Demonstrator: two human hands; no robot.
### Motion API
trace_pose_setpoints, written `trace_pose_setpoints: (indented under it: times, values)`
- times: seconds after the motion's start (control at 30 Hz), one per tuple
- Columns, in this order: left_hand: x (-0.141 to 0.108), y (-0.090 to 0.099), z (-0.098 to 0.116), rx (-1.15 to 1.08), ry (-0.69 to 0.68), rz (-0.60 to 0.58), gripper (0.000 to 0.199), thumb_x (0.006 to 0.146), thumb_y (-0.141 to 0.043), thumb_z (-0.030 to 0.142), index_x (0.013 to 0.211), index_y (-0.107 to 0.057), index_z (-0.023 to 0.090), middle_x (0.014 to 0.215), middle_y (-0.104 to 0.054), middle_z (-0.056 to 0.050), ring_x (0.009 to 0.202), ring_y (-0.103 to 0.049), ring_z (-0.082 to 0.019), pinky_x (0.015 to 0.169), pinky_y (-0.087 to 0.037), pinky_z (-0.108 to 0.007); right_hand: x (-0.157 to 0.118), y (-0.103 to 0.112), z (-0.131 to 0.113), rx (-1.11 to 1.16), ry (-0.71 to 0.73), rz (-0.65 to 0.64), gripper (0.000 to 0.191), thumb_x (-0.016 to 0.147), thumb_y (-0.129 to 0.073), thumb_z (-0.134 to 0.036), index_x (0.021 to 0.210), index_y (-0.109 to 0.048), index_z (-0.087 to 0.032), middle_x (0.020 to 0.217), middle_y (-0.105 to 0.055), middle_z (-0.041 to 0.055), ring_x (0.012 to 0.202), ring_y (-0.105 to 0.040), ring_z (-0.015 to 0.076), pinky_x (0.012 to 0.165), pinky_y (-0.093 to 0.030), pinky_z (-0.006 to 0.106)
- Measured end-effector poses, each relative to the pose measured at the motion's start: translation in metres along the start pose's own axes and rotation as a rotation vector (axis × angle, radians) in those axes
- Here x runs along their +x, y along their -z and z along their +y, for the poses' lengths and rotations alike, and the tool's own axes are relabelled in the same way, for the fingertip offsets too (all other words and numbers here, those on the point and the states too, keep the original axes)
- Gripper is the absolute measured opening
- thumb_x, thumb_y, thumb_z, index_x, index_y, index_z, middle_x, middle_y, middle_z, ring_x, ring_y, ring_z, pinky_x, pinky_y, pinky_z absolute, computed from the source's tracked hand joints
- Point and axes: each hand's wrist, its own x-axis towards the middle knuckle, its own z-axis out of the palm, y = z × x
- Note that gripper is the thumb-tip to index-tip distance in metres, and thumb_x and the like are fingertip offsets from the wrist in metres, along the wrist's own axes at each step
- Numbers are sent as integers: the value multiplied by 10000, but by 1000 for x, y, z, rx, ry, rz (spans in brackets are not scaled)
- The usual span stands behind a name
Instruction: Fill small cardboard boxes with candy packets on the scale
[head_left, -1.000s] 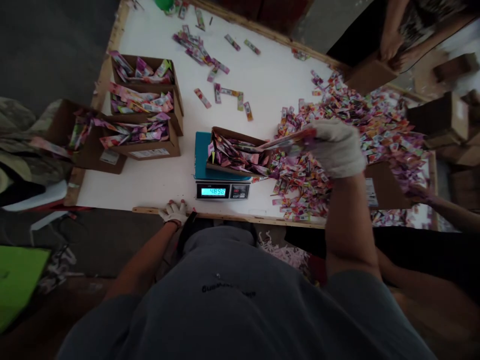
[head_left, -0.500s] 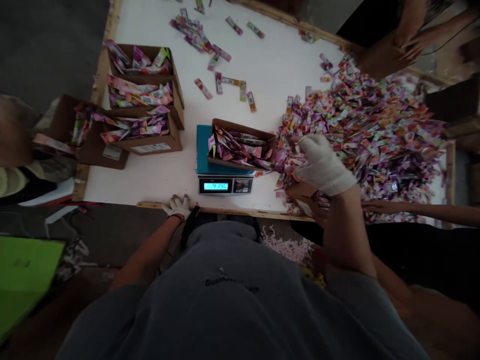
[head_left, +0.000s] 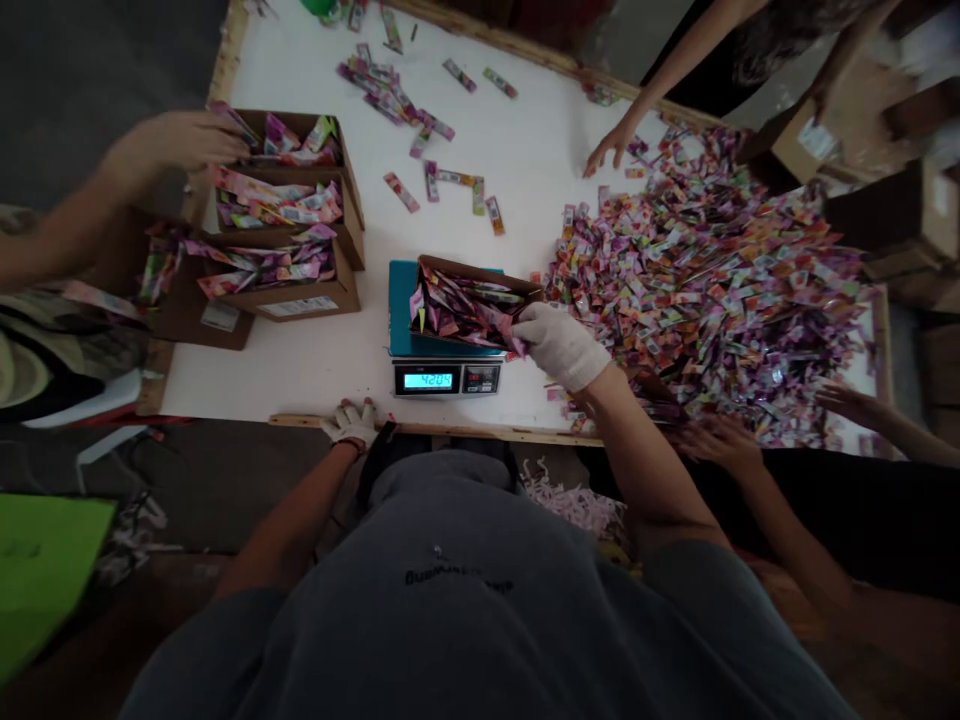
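A cardboard box (head_left: 480, 277) full of small pink and purple sachets (head_left: 469, 310) sits slightly askew on the blue pan of a digital scale (head_left: 448, 378), whose lit display seems to read 4204. At the box's right end is my right hand (head_left: 562, 345), gloved in white, its fingers closed on a pinkish sachet (head_left: 504, 325) at the box's rim. Part of that sachet is covered by the fingers. My left hand (head_left: 351, 422), also gloved, rests with spread fingers on the table's wooden front edge, left of the scale, holding nothing.
A large heap of loose sachets (head_left: 712, 290) covers the table's right side. Filled boxes (head_left: 300, 303) stand at the left, where a co-worker's hand (head_left: 184, 140) touches the rear one. Another person's hand (head_left: 619, 140) reaches in from the far side; more hands (head_left: 720, 440) work at right.
My right hand has moved left from the heap to the box's right end. The display went from about 4140 to 4204. Co-workers' hands have come over the rear left box and the far table side.
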Motion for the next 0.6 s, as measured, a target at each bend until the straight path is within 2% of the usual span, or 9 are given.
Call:
trace_pose_setpoints:
  times: [0.07,0.13,0.23,0.3,0.33,0.4,0.43,0.53,0.6]
  values:
    - [-1,1,0,-4,-3,7,1260,1066,-462,932,2013,-214,139,2033,-80,-368,1912,-93,-587,1455,-78,-889,-11,21,10,79,14,82,187,996,-706,-175,988,-877,-250,1065,-842,97,959,-771,237,873,-659,347]
    - [-2,2,1,-7,-1,-9,1266,1064,-453,934,2014,-204,136,2037,-58,-364,1919,-67,-574,1463,-58,-877,-31,49,20,153,9,228,186,1023,-712,-254,964,-888,-259,1095,-850,102,955,-792,254,856,-671,389]
    - [-4,6,3,-12,4,-38,1311,1036,-469,960,2014,-199,130,2038,-47,-360,1920,-37,-578,1460,-39,-885,-66,90,38,90,-78,448,221,1085,-730,-399,968,-894,-308,1116,-837,111,1016,-818,322,898,-698,494]
    - [-5,7,5,-21,1,-39,1347,1011,-492,979,2012,-205,125,2035,-55,-365,1914,-34,-596,1446,-70,-907,-85,107,51,-82,-175,554,204,1090,-745,-429,1185,-910,-357,1255,-816,129,1223,-807,405,1058,-692,612]
    - [-6,8,5,-25,0,-36,1354,1006,-498,982,2011,-207,123,2034,-57,-367,1911,-35,-603,1438,-92,-917,-90,110,56,-173,-216,599,304,1074,-754,-413,1345,-885,-370,1367,-788,144,1351,-771,449,1148,-661,672]
    - [-7,8,6,-28,1,-27,1344,1011,-496,977,2012,-207,128,2035,-53,-367,1910,-37,-606,1427,-126,-928,-93,109,62,-271,-259,654,576,1033,-763,-353,1609,-761,-357,1553,-702,179,1506,-692,499,1247,-600,740]
    - [-7,8,6,-24,5,-25,1332,1019,-489,972,2013,-205,133,2037,-52,-365,1912,-38,-601,1426,-132,-927,-90,104,60,-262,-263,656,646,1025,-754,-325,1669,-709,-341,1582,-679,190,1499,-695,493,1244,-604,737]
    - [-6,7,6,-7,10,-43,1303,1041,-472,951,2018,-178,142,2041,-44,-361,1920,-33,-579,1443,-120,-906,-63,78,39,-110,-217,551,580,1035,-683,-241,1611,-723,-292,1455,-744,174,1261,-782,386,1139,-675,623]
    - [-3,6,5,3,14,-52,1285,1054,-469,930,2020,-160,141,2042,-39,-359,1922,-33,-569,1457,-92,-890,-36,55,16,-30,-169,420,525,1016,-678,-204,1532,-764,-249,1419,-784,164,1208,-781,338,1139,-678,552]
